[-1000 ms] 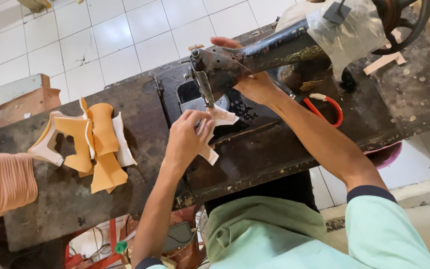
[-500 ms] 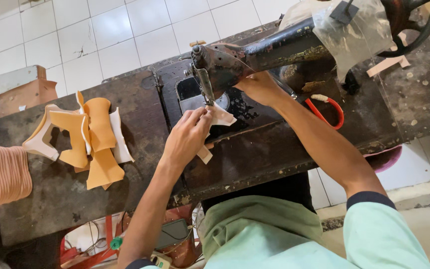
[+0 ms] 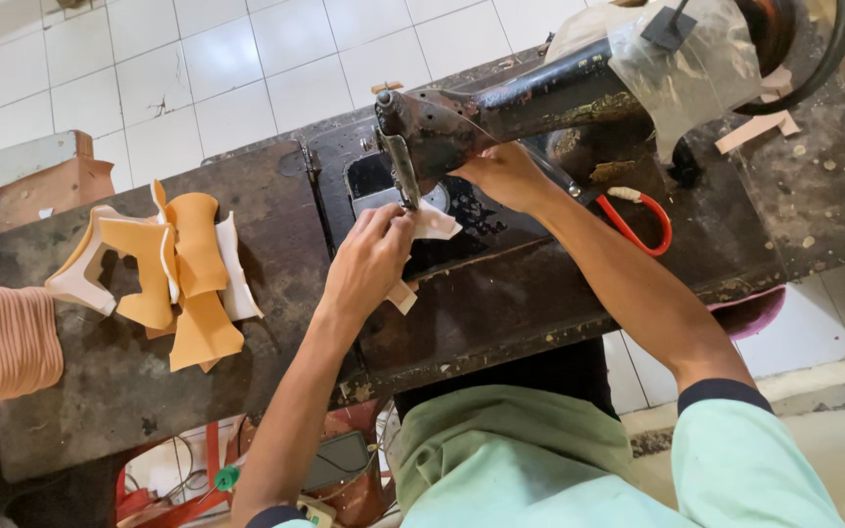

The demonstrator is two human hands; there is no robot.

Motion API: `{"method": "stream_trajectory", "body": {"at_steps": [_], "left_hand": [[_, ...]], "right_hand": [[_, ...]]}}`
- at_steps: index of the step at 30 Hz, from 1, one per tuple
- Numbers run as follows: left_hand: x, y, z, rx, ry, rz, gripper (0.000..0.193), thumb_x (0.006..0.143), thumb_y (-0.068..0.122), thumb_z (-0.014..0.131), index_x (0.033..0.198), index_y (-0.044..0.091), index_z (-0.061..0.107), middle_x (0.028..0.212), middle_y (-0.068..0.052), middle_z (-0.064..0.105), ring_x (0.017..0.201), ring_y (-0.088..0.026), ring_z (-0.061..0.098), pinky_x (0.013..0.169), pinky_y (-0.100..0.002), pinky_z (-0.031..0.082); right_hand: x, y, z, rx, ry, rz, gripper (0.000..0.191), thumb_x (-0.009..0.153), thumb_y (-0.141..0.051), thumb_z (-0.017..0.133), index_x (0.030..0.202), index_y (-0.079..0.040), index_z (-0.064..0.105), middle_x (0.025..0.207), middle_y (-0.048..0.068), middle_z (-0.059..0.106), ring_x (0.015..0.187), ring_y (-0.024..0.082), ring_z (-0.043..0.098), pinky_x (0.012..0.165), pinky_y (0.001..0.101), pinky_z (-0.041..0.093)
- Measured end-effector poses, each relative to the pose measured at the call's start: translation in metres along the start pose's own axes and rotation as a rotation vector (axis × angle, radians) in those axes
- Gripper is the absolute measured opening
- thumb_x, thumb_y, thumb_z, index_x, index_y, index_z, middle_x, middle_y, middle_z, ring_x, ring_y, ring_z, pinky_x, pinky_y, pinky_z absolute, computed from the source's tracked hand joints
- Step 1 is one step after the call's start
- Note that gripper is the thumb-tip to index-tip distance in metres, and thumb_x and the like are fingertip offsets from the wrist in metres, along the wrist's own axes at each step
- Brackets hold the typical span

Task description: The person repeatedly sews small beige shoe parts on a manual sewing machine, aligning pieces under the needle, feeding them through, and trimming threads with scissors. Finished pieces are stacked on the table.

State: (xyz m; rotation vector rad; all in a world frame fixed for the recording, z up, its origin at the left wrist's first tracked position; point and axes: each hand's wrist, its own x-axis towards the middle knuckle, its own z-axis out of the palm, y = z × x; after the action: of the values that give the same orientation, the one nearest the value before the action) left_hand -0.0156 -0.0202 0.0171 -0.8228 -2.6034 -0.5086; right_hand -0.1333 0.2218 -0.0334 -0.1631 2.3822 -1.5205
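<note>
The left hand [image 3: 369, 259] now lies flatter and further in on the pale cut piece [image 3: 427, 230], its fingertips [image 3: 401, 223] pressed together on the material right at the presser foot [image 3: 405, 186] of the old black sewing machine [image 3: 501, 108]; a second ago it sat a little lower and nearer the front edge of the table [image 3: 100, 391]. The piece has gone in with it: one end lies on the machine bed under the needle, the other pokes out below the wrist. The right hand [image 3: 506, 171] has barely shifted, curled loosely at the machine arm behind the needle; whether it grips anything I cannot tell. This looks like the piece being fed forward under the foot, with stitching under way or about to start. The stack of tan and white cut parts [image 3: 163, 269] at the left end of the table lies as before, and the red-handled scissors [image 3: 643, 210] rest right of the machine bed
</note>
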Motion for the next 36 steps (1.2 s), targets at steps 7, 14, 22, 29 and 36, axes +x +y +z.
{"method": "stream_trajectory", "body": {"at_steps": [7, 14, 22, 29, 36], "left_hand": [[0.000, -0.002, 0.008, -0.108, 0.058, -0.058, 0.015, 0.096, 0.005, 0.066, 0.109, -0.004, 0.064, 0.128, -0.021, 0.063, 0.107, -0.036, 0.063, 0.093, -0.043, 0.053], [0.001, -0.002, 0.010, -0.107, 0.053, -0.054, 0.014, 0.096, 0.005, 0.068, 0.106, -0.005, 0.066, 0.128, -0.019, 0.066, 0.107, -0.035, 0.063, 0.095, -0.042, 0.054], [0.003, -0.003, 0.008, -0.125, 0.056, -0.050, 0.012, 0.096, 0.005, 0.070, 0.103, -0.004, 0.067, 0.128, -0.017, 0.067, 0.105, -0.033, 0.064, 0.094, -0.041, 0.055], [-0.002, 0.010, 0.005, -0.148, 0.051, -0.174, 0.015, 0.093, 0.010, 0.076, 0.107, 0.004, 0.074, 0.105, -0.013, 0.068, 0.095, -0.030, 0.066, 0.083, -0.041, 0.053], [0.004, 0.014, 0.003, -0.127, 0.180, -0.109, 0.020, 0.092, 0.005, 0.072, 0.109, 0.002, 0.062, 0.107, -0.016, 0.069, 0.104, -0.033, 0.064, 0.092, -0.048, 0.051]], "right_hand": [[0.000, 0.001, 0.002, 0.047, 0.021, -0.048, 0.033, 0.090, -0.042, 0.077, 0.088, -0.010, 0.082, 0.063, -0.007, 0.060, 0.061, 0.004, 0.051, 0.054, 0.0267, 0.038], [-0.001, -0.003, 0.003, 0.040, 0.006, -0.086, 0.031, 0.090, -0.043, 0.076, 0.095, -0.013, 0.082, 0.069, -0.007, 0.066, 0.064, 0.004, 0.054, 0.058, 0.0261, 0.041], [-0.005, -0.005, 0.001, -0.024, 0.032, -0.049, 0.040, 0.091, -0.047, 0.078, 0.089, -0.007, 0.079, 0.069, -0.003, 0.062, 0.062, 0.007, 0.051, 0.056, 0.0279, 0.037], [-0.007, -0.010, 0.005, 0.251, -0.016, -0.352, 0.020, 0.097, -0.025, 0.077, 0.102, -0.006, 0.077, 0.091, -0.005, 0.070, 0.080, 0.004, 0.059, 0.066, 0.0249, 0.046], [0.000, -0.001, 0.007, 0.311, -0.005, -0.348, 0.012, 0.100, -0.016, 0.076, 0.106, -0.005, 0.077, 0.088, -0.008, 0.065, 0.077, 0.002, 0.051, 0.062, 0.0256, 0.042]]}}
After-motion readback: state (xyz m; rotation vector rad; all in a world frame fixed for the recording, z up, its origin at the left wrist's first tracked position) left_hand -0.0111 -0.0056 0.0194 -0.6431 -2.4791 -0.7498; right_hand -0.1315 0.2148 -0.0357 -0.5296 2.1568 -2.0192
